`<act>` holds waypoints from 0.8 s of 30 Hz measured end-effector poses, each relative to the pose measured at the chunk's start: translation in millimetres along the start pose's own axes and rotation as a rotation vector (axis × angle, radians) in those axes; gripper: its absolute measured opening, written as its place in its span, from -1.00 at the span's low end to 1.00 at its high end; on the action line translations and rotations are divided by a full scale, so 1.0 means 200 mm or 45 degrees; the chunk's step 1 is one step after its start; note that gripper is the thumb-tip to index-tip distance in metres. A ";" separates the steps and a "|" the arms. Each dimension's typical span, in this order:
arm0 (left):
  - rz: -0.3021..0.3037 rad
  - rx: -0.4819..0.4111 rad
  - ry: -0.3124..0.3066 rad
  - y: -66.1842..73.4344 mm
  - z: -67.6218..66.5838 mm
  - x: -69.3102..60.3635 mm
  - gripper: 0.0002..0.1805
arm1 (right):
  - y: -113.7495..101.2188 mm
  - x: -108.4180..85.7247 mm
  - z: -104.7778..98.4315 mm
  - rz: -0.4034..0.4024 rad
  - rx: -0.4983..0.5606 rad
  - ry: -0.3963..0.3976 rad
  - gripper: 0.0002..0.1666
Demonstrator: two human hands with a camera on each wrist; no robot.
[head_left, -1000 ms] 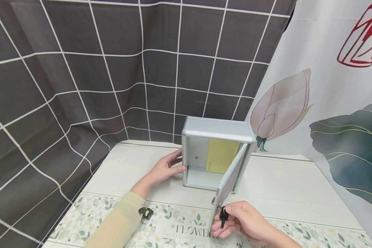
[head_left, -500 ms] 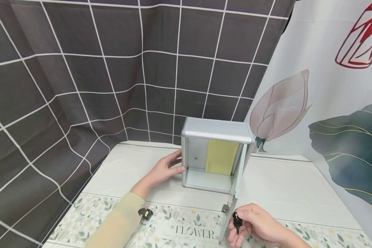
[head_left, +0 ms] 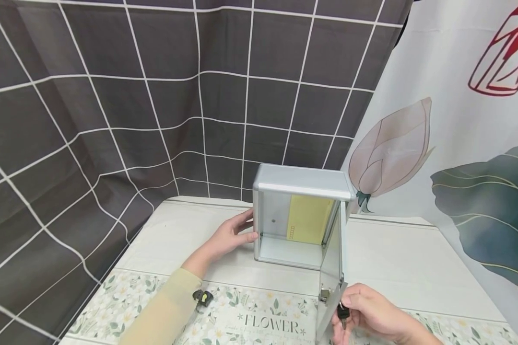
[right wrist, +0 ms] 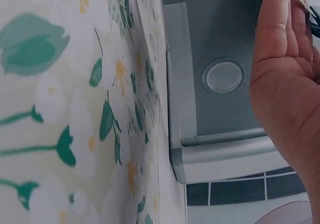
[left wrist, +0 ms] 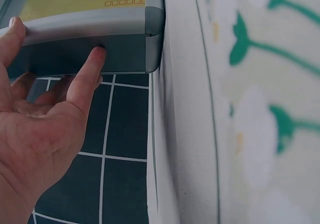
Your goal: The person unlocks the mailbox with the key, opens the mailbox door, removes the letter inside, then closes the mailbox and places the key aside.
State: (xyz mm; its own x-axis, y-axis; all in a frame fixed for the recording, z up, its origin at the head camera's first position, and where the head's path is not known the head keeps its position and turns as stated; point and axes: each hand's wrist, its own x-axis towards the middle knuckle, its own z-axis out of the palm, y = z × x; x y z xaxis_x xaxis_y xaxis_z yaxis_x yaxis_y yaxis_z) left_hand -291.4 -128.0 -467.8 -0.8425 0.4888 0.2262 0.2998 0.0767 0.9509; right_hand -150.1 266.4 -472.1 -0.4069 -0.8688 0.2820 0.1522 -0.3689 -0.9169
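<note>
Box (head_left: 304, 178) is standing on the tablecloth (head_left: 388, 256), door (head_left: 331, 261) sitting ajar, yellow envelope (head_left: 307, 220) leaning inside. Left wrist cam is catching detail head cam is losing: left hand (head_left: 226, 238) is keeping its fingers spread, thumb at the front rim, one fingertip touching the side wall; other tips are partly hiding. Only right wrist cam is showing a round disc (right wrist: 223, 75) on grey panel. Right hand (head_left: 373, 309) is pinching a black key (head_left: 343, 312) beside the door (exact grip is hard to read). Door is blocking the box's lower right corner; right wrist frame is cropping the key.
</note>
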 end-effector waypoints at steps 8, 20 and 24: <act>-0.004 0.015 -0.012 0.02 0.00 -0.01 -0.09 | -0.01 -0.02 -0.02 -0.007 -0.051 -0.032 -0.42; 0.005 0.079 0.003 0.03 -0.01 0.00 -0.07 | -0.01 -0.03 -0.03 -0.021 -0.067 -0.043 -0.44; 0.047 0.058 0.005 0.04 -0.05 0.00 -0.07 | -0.02 -0.03 -0.03 -0.006 -0.058 -0.038 -0.44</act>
State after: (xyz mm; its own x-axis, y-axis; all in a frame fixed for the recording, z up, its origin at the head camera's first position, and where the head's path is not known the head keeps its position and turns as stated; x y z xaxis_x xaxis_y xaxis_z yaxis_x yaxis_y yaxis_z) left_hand -294.1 -135.2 -458.6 -0.8323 0.4886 0.2617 0.3506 0.0984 0.9313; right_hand -153.0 275.0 -472.4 -0.3806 -0.8767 0.2940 0.1092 -0.3583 -0.9272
